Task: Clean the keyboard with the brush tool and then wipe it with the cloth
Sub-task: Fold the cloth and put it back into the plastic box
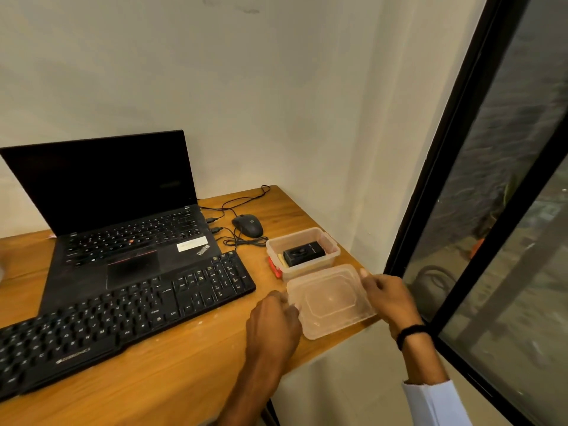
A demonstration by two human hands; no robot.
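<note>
A black external keyboard [123, 312] lies slanted on the wooden table [172, 373], in front of an open black laptop [123, 229]. To its right stands an open clear plastic box [302, 252] with a black case [303, 255] and something yellow inside. The box's clear lid [330, 299] lies at the table's right edge. My left hand [273, 321] holds the lid's left edge and my right hand [388, 298] holds its right edge. I see no brush and no cloth in the open.
A black wired mouse [247, 225] and its looped cables [242, 239] lie behind the box. A red clip [274, 267] sits on the box's left side. A wall stands behind the table and a dark-framed window [461, 167] runs along the right.
</note>
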